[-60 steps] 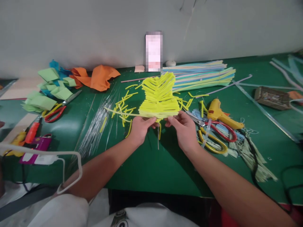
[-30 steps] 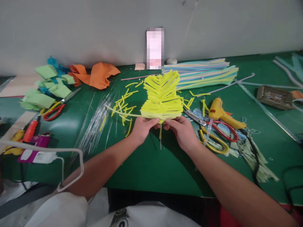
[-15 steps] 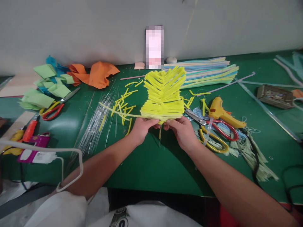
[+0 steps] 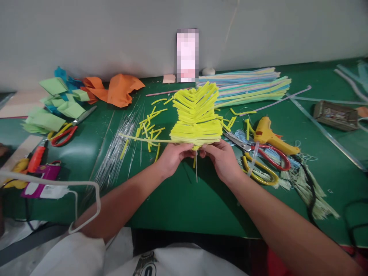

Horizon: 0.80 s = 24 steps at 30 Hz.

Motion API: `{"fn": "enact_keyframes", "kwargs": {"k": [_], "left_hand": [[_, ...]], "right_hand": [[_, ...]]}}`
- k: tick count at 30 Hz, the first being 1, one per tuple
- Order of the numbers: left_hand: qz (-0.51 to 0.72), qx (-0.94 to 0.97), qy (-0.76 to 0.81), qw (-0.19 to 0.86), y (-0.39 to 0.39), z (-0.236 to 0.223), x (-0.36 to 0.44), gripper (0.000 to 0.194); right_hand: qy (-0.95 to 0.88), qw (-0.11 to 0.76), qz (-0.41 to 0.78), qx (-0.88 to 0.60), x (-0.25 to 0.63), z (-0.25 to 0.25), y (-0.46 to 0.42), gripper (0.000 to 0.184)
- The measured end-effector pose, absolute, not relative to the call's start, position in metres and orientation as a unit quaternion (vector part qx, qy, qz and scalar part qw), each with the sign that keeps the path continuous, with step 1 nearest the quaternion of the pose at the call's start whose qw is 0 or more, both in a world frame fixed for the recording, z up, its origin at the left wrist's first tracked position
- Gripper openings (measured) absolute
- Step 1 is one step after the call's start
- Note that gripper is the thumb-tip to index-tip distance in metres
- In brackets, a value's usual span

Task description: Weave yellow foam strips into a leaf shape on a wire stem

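Between my hands is a leaf-like piece made of yellow pipe cleaners (image 4: 197, 115), its strips fanned in a V at the top and level lower down. My left hand (image 4: 174, 155) pinches its lower left edge, where one long pale yellow strip (image 4: 143, 138) sticks out leftward. On the lower right edge, my right hand (image 4: 220, 155) is closed in a pinch too. A thin wire stem (image 4: 196, 168) hangs below the piece, between the hands. Some of my fingertips are hidden behind the strips.
Cut yellow bits (image 4: 149, 122) and thin wires (image 4: 117, 153) lie left. Scissors (image 4: 258, 153) and a yellow glue gun (image 4: 270, 136) lie right. Behind is a pipe cleaner bundle (image 4: 258, 88); a blurred phone (image 4: 188, 55) leans on the wall. A white cable (image 4: 94, 184) crosses near my left arm.
The yellow piece has tilted slightly, its top shifting a little to the left. The wire stem's lower end has swung slightly right. Both hands keep their grip in nearly the same place.
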<state>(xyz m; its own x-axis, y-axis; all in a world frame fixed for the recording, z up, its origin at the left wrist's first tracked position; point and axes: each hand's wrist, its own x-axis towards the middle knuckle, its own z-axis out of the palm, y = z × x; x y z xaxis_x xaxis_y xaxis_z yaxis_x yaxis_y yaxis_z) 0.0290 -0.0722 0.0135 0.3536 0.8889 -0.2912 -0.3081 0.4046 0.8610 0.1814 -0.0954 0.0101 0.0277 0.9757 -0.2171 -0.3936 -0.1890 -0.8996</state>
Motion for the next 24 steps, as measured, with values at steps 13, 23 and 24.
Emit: {"fn": "enact_keyframes", "kwargs": {"k": [13,23,24], "left_hand": [[0.421,0.376,0.42,0.711,-0.0727,0.009,0.0319,0.03],[0.362,0.348,0.395,0.77,-0.064,0.0158,0.0229,0.032],[0.355,0.342,0.396,0.775,-0.0632,0.0165,0.0226,0.035]], "right_hand": [[-0.329,0.548,0.611,-0.467,0.1822,0.0055,-0.095,0.014],[-0.324,0.535,0.619,-0.475,0.1847,0.0064,-0.0949,0.015],[-0.325,0.535,0.619,-0.476,0.1847,0.006,-0.095,0.014]]}}
